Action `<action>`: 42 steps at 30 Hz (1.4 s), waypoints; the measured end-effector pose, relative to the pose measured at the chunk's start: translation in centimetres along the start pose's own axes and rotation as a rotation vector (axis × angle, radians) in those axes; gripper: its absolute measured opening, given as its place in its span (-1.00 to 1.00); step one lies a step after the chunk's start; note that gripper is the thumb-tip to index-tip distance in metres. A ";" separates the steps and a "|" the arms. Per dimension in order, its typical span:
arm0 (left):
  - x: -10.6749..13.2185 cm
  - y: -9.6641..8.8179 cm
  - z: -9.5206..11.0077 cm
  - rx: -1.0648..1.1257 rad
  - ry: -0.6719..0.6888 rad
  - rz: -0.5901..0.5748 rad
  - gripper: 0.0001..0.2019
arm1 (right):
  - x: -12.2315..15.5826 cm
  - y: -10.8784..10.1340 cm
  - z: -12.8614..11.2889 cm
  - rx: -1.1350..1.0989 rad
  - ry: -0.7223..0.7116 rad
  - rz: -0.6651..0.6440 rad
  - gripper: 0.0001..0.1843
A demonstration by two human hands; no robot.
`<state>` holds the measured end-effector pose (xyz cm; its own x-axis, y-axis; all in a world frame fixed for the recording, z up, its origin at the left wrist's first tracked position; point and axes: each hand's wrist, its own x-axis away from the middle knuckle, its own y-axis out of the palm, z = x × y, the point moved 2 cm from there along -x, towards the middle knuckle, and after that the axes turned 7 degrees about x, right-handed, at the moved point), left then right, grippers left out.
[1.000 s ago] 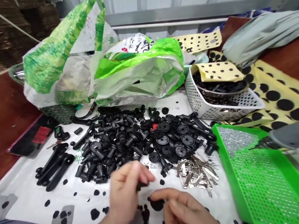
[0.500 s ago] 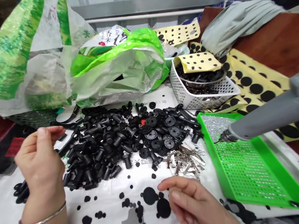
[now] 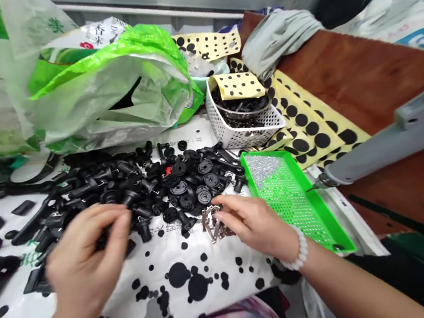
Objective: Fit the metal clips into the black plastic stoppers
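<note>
A heap of small black plastic parts [image 3: 147,182] lies on a white sheet with black spots [image 3: 175,286]. My left hand [image 3: 85,257] rests on the near left edge of the heap, fingers curled around black pieces; what it grips is hidden. My right hand [image 3: 251,222] reaches onto a small pile of shiny metal clips [image 3: 211,223] just right of the heap, its fingers bent and pinching among them. A white bead bracelet sits on the right wrist.
A green perforated tray [image 3: 293,200] lies right of the clips, with a grey electric screwdriver [image 3: 393,145] above it. A white basket [image 3: 244,122] of black parts stands behind. Green and white plastic bags [image 3: 105,84] fill the back left. Yellow sheets with black dots [image 3: 310,123] cover the brown table.
The view has swung right. My left hand came down from the left onto the black parts. My right hand moved forward from the spotted sheet onto the metal clips.
</note>
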<state>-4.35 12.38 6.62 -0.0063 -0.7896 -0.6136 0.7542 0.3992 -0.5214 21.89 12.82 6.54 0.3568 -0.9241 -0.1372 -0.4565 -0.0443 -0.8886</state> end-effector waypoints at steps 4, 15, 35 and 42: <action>-1.3 3.6 2.7 -0.055 0.244 -0.278 -0.94 | 0.0 -0.7 0.6 0.215 0.003 -0.005 -0.75; -0.7 7.0 3.7 -0.136 0.285 -0.447 -0.89 | 2.5 4.0 -1.4 0.451 -0.088 -0.095 -0.87; -3.8 9.5 4.5 -0.028 0.094 -0.466 -0.70 | 3.9 1.8 -0.4 -0.361 -0.032 0.215 -0.89; 0.4 5.7 3.9 0.794 -0.805 -0.446 -0.62 | 4.9 4.9 -1.8 0.115 -0.165 -0.086 -0.86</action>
<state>2.50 12.52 5.75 -0.1714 -0.9608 0.2181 0.9839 -0.1554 0.0887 19.95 7.39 2.29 0.5235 -0.8435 -0.1204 -0.3263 -0.0679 -0.9428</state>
